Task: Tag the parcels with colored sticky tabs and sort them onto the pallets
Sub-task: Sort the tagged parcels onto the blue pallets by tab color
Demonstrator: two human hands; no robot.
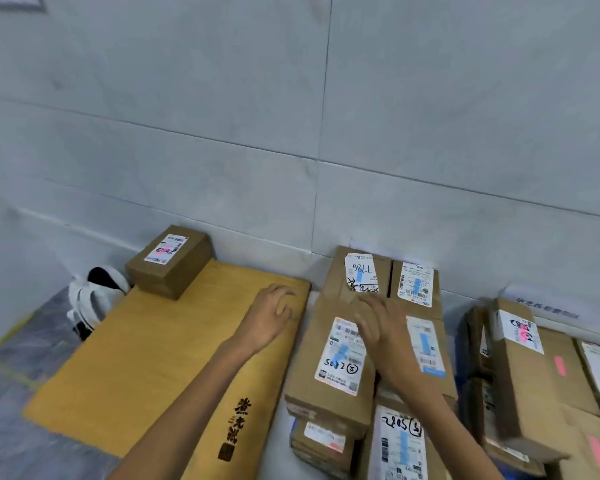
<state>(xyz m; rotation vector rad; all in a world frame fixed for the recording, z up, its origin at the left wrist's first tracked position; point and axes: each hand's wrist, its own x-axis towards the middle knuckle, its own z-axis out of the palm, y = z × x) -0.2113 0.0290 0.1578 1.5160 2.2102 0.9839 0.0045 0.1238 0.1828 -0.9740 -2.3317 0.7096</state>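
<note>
Nearest to us, at five o'clock in the head view, a near parcel point(400, 441) carries a white label with handwritten digits and a blue tab down its middle. At its nine o'clock a low parcel point(321, 441) shows a pink tab on its label.

Both our forearms reach in from six o'clock. Our left hand point(274, 317) is over the far right corner of the yellow board point(146, 362), fingers loosely curled and holding nothing; we cannot tell whether it touches the wood. Our right hand point(383, 332) is palm down above the blue-tabbed stack, fingers straight and spread, holding nothing, and blurred.

At this hand's eight o'clock lies a long parcel point(333, 358) with a blue tab, and at its three o'clock a flat parcel point(428, 344) with another. At its twelve o'clock a rear parcel point(359, 271) and its neighbour point(416, 282) sit against the tiled wall point(430, 133), each blue-tabbed.

On the board's far left corner, at ten o'clock from our left hand, stands a lone box point(168, 263) with a pink mark on its label. At three o'clock in the frame we see a pink-tabbed pile point(520, 368), well apart from the board. At nine o'clock a black-and-white shoe point(90, 299) lies just beside the board
</note>
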